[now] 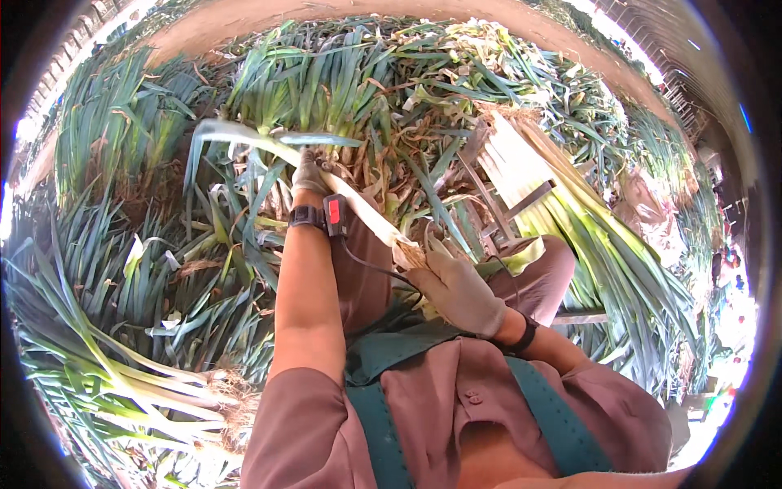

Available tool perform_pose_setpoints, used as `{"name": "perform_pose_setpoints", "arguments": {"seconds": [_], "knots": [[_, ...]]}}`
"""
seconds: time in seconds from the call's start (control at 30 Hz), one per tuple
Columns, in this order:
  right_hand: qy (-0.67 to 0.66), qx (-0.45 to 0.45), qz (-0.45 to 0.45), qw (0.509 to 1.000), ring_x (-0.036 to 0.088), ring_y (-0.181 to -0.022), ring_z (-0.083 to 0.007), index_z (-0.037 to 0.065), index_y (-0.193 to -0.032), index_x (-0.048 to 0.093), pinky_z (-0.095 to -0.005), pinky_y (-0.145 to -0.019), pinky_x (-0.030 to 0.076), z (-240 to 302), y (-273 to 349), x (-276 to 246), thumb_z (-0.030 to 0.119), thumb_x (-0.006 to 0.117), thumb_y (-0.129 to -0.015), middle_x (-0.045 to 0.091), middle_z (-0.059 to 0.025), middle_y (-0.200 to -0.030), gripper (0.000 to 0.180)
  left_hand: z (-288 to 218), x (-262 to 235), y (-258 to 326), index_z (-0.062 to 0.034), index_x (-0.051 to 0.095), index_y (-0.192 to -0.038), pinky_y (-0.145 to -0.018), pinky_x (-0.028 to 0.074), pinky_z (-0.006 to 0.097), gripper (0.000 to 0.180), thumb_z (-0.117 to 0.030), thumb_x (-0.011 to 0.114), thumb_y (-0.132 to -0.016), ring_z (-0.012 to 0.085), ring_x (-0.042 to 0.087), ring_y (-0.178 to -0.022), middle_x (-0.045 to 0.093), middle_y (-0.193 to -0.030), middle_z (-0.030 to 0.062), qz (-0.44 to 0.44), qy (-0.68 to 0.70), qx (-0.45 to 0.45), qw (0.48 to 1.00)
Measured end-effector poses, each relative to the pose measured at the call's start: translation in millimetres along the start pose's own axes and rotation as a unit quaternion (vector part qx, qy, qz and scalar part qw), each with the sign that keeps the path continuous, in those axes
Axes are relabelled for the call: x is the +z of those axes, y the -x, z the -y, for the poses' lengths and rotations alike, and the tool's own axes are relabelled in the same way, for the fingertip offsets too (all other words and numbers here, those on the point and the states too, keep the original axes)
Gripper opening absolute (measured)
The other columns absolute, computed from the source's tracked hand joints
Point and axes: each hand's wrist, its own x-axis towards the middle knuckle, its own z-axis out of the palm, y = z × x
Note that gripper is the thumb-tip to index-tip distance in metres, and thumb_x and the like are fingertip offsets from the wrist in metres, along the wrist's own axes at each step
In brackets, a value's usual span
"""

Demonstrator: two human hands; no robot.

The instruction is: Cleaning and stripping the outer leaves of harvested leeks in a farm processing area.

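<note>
A leek (365, 213) lies slantwise across my lap, its green leaves at the upper left and its brownish root end at the lower right. My left hand (308, 174), in a pale glove, is closed round the upper shaft below the leaves. At the root end, my gloved right hand (460, 295) has its fingers closed on the leek; its fingertips are partly hidden. Beside the right hand, a loose pale-green leaf (509, 259) lies over my right knee. A stack of trimmed leeks (542, 183) rests in a metal frame (489, 200) to the right.
Untrimmed leeks (122, 138) stand bunched at the far left, with more leeks (314, 81) straight ahead. Several leeks with roots (183, 399) lie at the near left. Cut leaf scraps (521, 65) are heaped at the back right. A crumpled plastic bag (652, 208) sits beyond the stack.
</note>
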Motion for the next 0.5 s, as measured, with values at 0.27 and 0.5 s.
{"name": "perform_pose_setpoints", "arguments": {"seconds": [0.27, 0.5], "knots": [[0.03, -0.009, 0.091, 0.995, 0.059, -0.066, -0.0242, -0.001, -0.085, 0.06, -0.0371, -0.058, 0.044, 14.7, 61.3, -29.0, 0.019, 0.059, -0.093, 0.06, -0.0158, -0.072, 0.022, -27.6, -46.4, -48.4, -0.0098, 0.053, -0.11, -0.073, 0.047, 0.051, 0.035, -0.04, 0.05, -0.093, 0.0308, 0.055, -0.078, 0.058, -0.092, 0.0139, 0.095, -0.084, 0.008, 0.992], [0.005, 0.123, -0.138, 0.983, 0.055, -0.086, -0.0304, 0.003, -0.107, 0.063, -0.0382, -0.084, 0.046, -31.1, 60.7, -85.7, 0.018, 0.062, -0.088, 0.058, -0.0136, -0.097, 0.025, -77.3, -27.8, 7.7, -0.0064, 0.059, -0.095, -0.073, 0.055, 0.039, 0.025, -0.028, 0.047, -0.093, 0.0225, 0.061, -0.072, 0.064, -0.078, 0.0058, 0.157, 0.017, 0.039, 0.987]]}}
